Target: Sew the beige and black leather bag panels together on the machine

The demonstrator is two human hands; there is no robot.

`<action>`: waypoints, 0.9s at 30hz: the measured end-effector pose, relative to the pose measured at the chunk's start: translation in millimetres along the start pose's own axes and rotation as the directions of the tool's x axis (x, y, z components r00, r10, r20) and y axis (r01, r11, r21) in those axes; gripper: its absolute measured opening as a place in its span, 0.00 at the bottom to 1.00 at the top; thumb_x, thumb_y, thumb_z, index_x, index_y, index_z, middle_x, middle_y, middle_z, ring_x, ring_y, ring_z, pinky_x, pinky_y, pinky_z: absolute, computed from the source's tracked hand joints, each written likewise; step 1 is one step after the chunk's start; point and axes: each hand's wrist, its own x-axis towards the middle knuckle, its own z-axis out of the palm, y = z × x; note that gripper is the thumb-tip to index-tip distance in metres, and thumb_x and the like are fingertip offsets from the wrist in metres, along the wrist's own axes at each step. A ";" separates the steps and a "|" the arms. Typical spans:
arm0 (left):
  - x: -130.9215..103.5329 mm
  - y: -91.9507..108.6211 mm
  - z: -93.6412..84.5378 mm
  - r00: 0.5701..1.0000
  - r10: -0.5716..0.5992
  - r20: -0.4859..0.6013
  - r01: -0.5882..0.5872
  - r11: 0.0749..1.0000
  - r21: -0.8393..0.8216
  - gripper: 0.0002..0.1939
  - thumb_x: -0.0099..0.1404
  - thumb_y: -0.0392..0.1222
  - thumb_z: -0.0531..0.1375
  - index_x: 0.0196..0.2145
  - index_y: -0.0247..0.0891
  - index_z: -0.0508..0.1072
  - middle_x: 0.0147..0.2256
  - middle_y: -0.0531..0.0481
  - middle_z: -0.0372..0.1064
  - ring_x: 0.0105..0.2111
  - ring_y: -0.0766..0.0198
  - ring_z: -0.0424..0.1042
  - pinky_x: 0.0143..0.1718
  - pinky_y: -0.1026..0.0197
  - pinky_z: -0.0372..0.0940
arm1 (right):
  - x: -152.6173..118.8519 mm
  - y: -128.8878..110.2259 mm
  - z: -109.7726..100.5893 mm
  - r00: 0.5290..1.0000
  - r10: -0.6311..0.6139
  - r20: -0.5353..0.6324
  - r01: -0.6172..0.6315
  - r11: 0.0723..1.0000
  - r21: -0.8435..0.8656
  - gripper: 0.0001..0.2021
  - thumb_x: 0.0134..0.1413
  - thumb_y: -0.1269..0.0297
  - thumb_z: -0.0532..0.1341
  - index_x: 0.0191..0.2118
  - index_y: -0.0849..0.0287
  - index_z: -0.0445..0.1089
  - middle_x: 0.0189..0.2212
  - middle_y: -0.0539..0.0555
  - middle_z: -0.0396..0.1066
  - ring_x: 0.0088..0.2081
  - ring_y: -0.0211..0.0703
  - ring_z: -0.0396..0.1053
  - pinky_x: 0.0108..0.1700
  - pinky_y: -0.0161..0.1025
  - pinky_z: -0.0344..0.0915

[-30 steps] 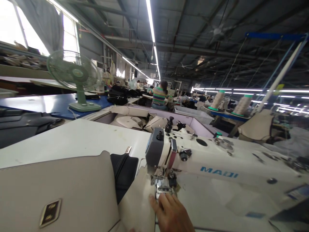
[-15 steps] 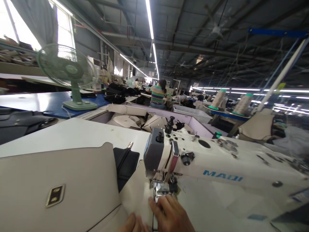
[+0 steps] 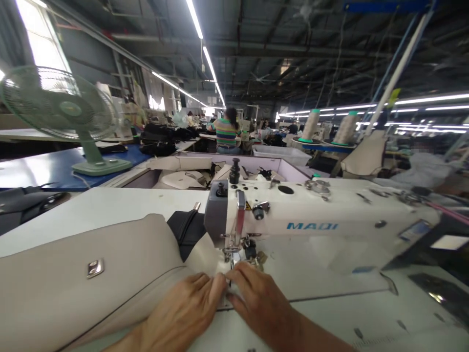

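Note:
A beige leather-like bag piece (image 3: 135,254) with a metal fitting (image 3: 95,268) and a dark edge line lies at the left, its right end by the needle area of a white sewing machine (image 3: 315,215). My left hand (image 3: 186,303) is closed on the edge of the beige piece, just in front of the presser foot. Close beside it, my right hand (image 3: 256,298) is closed, fingertips at the same edge; what lies between them is mostly hidden. A black strap piece (image 3: 188,227) with a metal end sits behind the beige piece.
A green fan (image 3: 90,132) stands on a blue table (image 3: 54,168) at the left. Behind the machine is a bin (image 3: 293,168) of beige pieces. Thread cones (image 3: 311,126) stand at the right. A person in a striped shirt (image 3: 226,132) sits further back.
The view has turned right and down. My left hand has come further into view, up beside my right hand. The beige piece has shifted and now looks more curved.

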 end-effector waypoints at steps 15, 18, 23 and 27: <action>-44.1 -9.5 -15.3 0.884 0.116 -0.452 0.005 0.966 0.258 0.22 0.68 0.28 0.44 0.55 0.36 0.67 0.52 0.46 0.69 0.54 0.55 0.64 0.60 0.49 0.47 | 4.1 7.9 19.6 0.992 -0.127 -0.016 0.124 0.982 -0.141 0.09 0.65 0.72 0.56 0.31 0.60 0.65 0.31 0.51 0.65 0.33 0.41 0.65 0.31 0.37 0.60; -36.0 -18.8 -18.5 0.875 0.254 -0.413 -0.132 0.944 0.302 0.18 0.68 0.26 0.47 0.51 0.32 0.69 0.43 0.47 0.74 0.42 0.60 0.72 0.52 0.54 0.57 | 2.3 6.2 23.3 0.992 -0.120 -0.026 0.114 0.981 -0.157 0.09 0.65 0.72 0.56 0.31 0.60 0.65 0.29 0.50 0.65 0.32 0.41 0.65 0.31 0.37 0.59; -19.7 -25.3 -21.0 0.903 0.358 -0.239 -0.303 0.923 0.239 0.13 0.67 0.31 0.56 0.49 0.31 0.70 0.37 0.49 0.75 0.34 0.62 0.71 0.45 0.58 0.64 | -3.4 -0.4 22.9 0.989 -0.147 -0.033 0.138 0.970 -0.201 0.15 0.70 0.71 0.49 0.30 0.59 0.64 0.26 0.50 0.64 0.27 0.40 0.64 0.24 0.38 0.53; -13.8 -24.4 -22.6 0.883 0.403 -0.240 -0.361 0.911 0.201 0.11 0.67 0.31 0.56 0.47 0.29 0.71 0.32 0.48 0.73 0.28 0.63 0.68 0.34 0.59 0.64 | -5.2 -3.0 20.1 0.982 -0.170 -0.078 0.152 0.969 -0.194 0.22 0.72 0.70 0.40 0.31 0.61 0.66 0.23 0.49 0.64 0.23 0.39 0.61 0.19 0.42 0.46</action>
